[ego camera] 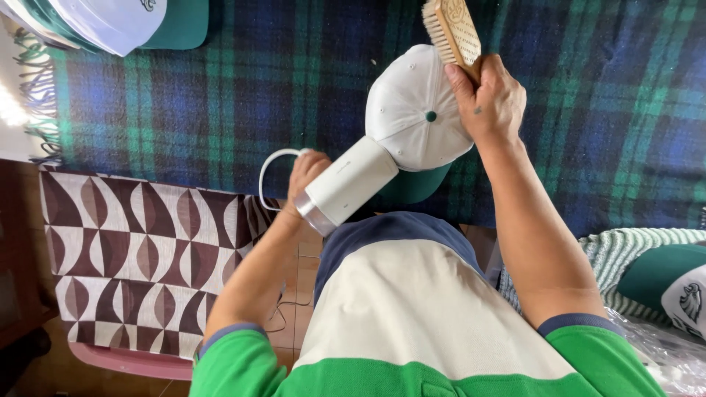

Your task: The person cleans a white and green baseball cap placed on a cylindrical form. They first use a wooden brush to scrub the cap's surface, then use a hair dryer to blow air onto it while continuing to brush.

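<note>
The green brim of the white cap is mostly hidden behind a white handheld steamer, whose far end is pressed against the cap. The steamer's long axis runs from near left to far right. It is gripped by the left hand. A wooden brush, cut off at the top edge, is clasped in the right hand, bristles facing left. The cap is rested on a plaid blanket, crown up.

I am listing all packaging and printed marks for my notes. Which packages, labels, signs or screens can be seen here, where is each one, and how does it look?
Clear plastic bag: bottom right corner, crumpled, transparent.
Engraved mark on wooden brush: top centre, on the pale brush back held in the right hand.
Green emblem on white cap: right edge, on the green and white cap.
Dark emblem on white cap: top left, mostly cut off.
No signs or screens.
</note>
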